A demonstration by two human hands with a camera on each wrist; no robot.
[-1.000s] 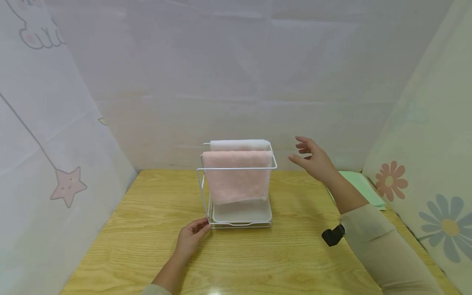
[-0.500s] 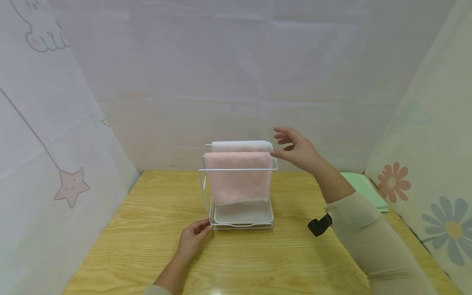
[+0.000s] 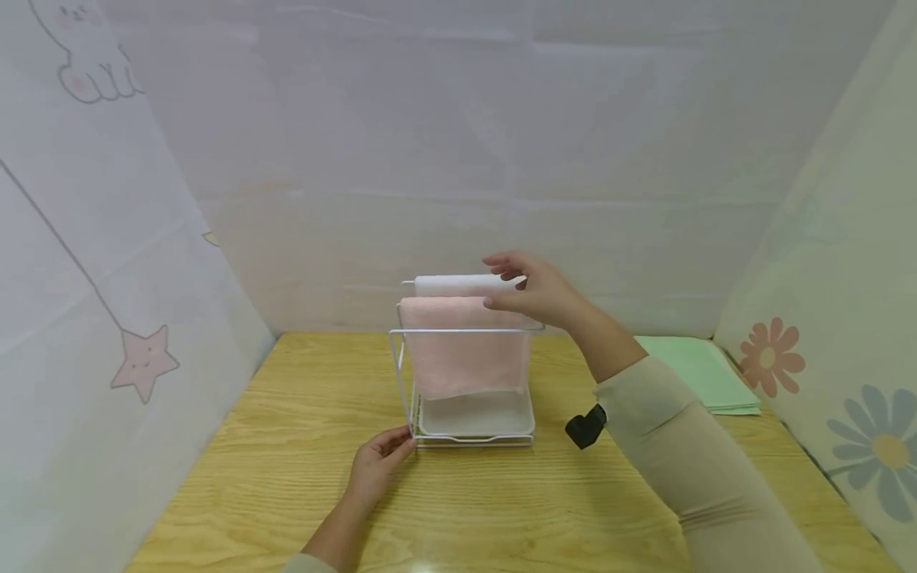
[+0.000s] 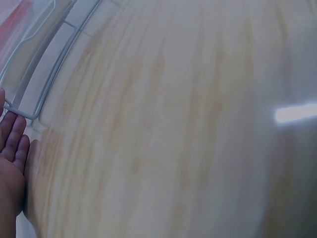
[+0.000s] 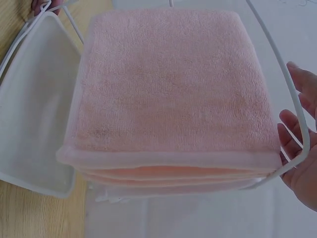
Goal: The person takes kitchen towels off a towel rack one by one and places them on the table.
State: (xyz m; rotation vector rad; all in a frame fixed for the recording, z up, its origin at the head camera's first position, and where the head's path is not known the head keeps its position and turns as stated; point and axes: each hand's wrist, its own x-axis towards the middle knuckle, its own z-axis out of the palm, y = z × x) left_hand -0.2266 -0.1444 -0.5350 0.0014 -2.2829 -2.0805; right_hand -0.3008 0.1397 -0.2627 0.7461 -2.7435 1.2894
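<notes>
A white wire towel rack point(image 3: 473, 438) stands on the table with a folded pink towel point(image 3: 466, 362) draped over its front bar. Behind that hangs a white towel point(image 3: 451, 284). My left hand point(image 3: 376, 465) pinches the rack's front left bottom corner between thumb and fingers. Spread over the top right of the pink towel is my right hand point(image 3: 537, 290), thumb close to the towel's top edge and fingers over the white one. In the right wrist view the fingers of this hand point(image 5: 304, 153) sit behind the rack's curved side rail point(image 5: 283, 64), beside the towel's folded layers.
A shallow white tray point(image 3: 476, 414) lies in the rack's base under the towels. Folded green cloths point(image 3: 702, 374) lie at the table's back right corner. Printed fabric walls point(image 3: 358, 159) close off the back and both sides. A black camera mount point(image 3: 586, 427) juts from the right sleeve.
My right hand has moved left from beside the rack to over the towels. The left hand stays at the rack's corner, and the rack stays put.
</notes>
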